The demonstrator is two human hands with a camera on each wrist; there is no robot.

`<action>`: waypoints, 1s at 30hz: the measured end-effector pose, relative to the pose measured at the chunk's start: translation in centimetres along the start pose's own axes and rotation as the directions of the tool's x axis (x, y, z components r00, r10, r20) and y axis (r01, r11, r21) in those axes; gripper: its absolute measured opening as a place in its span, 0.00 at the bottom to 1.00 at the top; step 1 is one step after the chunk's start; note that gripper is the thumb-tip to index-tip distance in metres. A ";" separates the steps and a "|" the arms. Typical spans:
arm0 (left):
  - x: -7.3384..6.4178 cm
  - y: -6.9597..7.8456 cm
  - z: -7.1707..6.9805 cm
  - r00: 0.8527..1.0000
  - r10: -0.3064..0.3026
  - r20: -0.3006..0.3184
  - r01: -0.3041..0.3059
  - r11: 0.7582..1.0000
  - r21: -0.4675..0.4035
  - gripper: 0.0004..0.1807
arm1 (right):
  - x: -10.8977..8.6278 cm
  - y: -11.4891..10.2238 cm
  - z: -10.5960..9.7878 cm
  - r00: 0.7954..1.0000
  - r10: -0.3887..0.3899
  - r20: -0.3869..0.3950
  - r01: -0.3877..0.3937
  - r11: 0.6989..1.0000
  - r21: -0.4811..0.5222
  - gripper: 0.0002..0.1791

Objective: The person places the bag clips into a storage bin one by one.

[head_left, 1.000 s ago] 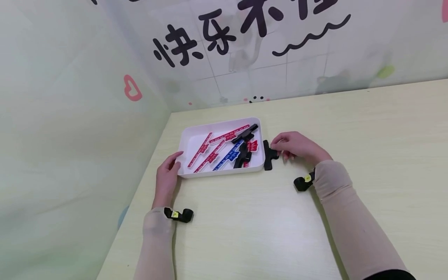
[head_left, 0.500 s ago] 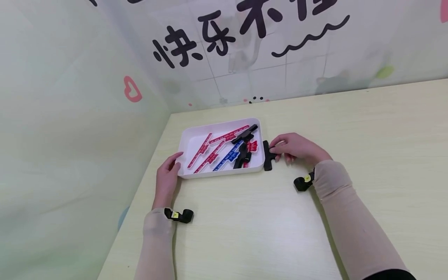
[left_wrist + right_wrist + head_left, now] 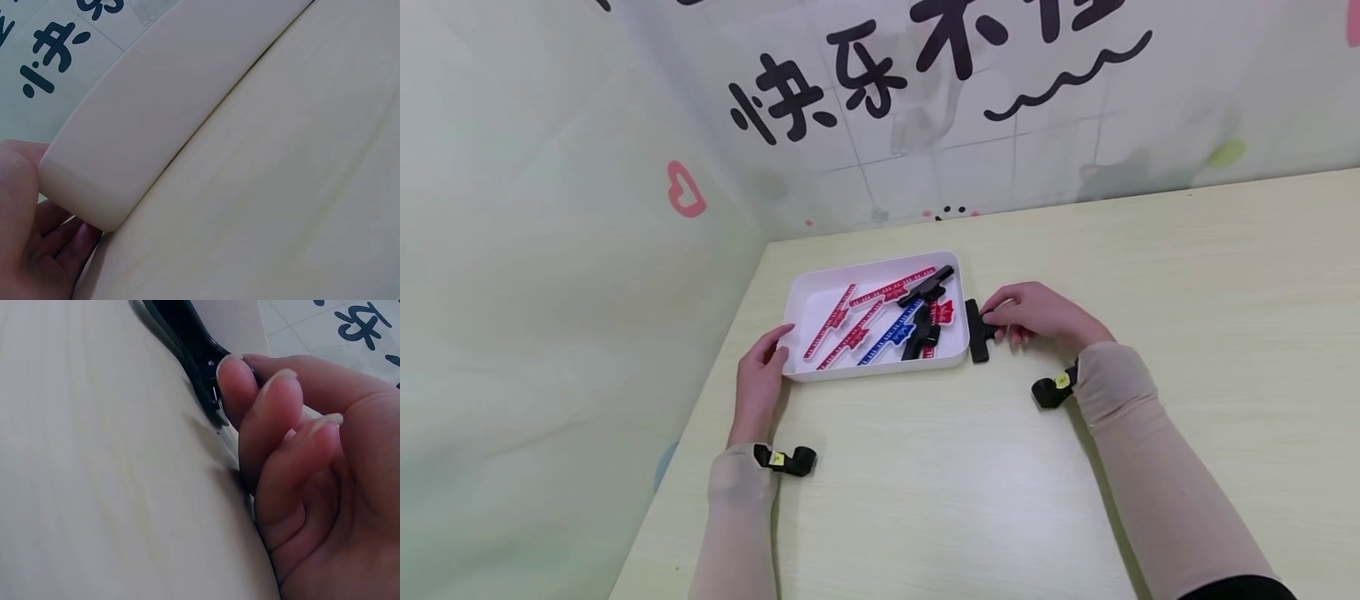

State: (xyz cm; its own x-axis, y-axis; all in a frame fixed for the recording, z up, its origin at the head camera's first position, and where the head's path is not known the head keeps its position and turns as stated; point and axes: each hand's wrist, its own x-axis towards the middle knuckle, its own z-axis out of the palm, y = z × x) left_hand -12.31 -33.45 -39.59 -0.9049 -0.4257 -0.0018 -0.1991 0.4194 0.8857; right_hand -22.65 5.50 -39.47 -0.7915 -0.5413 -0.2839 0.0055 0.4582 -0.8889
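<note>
A white tray (image 3: 808, 287) holds several red-and-white ruler clips (image 3: 837, 321), a blue ruler clip (image 3: 891, 333) and black clips (image 3: 919, 333). At its left front corner my left hand (image 3: 758, 387) grips the tray; the left wrist view shows the thumb and fingers (image 3: 78, 247) around that corner. Just outside the tray's right wall, another black clip (image 3: 976, 332) lies along the tabletop. My right hand (image 3: 1037, 315) pinches the handle of this clip between thumb and index finger. In the right wrist view the other fingers (image 3: 290, 469) are curled, and part of the handle is hidden behind the fingertips.
The pale wooden table (image 3: 925, 483) meets a printed wall sheet (image 3: 1000, 158) behind the tray. Another sheet (image 3: 550, 292) rises along the left edge. Small black cameras (image 3: 793, 461) are strapped at both wrists.
The right fingers have shifted slightly on the handle of the black clip, and the clip has turned a little. The left hand and the tray have stayed in place.
</note>
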 end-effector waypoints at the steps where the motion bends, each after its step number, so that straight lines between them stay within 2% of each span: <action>1: 0.0 0.0 0.0 1.000 0.002 -0.001 -0.002 1.000 -0.003 0.19 | 0.0 0.0 0.0 1.000 -0.002 -0.001 0.002 1.000 0.009 0.17; 10: 0.1 -0.1 0.1 1.000 0.005 0.000 -0.005 1.000 0.011 0.18 | -0.3 0.1 -0.2 0.999 -0.012 -0.034 0.015 0.996 0.087 0.16; 19: 0.2 -0.2 0.1 1.000 0.003 0.009 -0.003 1.000 0.010 0.18 | -0.5 0.2 -0.3 0.999 -0.011 -0.039 0.015 0.995 0.097 0.18; 23: 0.2 -0.1 0.2 1.000 0.002 0.008 -0.002 1.000 0.013 0.18 | -0.6 0.3 -0.6 0.999 -0.004 -0.034 0.006 0.996 0.086 0.18; 30: 0.2 -0.1 0.1 1.000 0.000 0.012 0.000 1.000 0.007 0.19 | -1.2 0.4 -1.2 0.998 0.011 -0.055 -0.010 1.000 0.012 0.17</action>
State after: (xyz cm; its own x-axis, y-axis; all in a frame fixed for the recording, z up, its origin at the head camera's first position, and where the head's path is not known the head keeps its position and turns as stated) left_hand -12.48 -33.50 -39.75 -0.9095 -0.4156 -0.0076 -0.2016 0.4252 0.8823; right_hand -22.44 7.16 -39.03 -0.8237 -0.4968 -0.2734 0.0208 0.4553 -0.8901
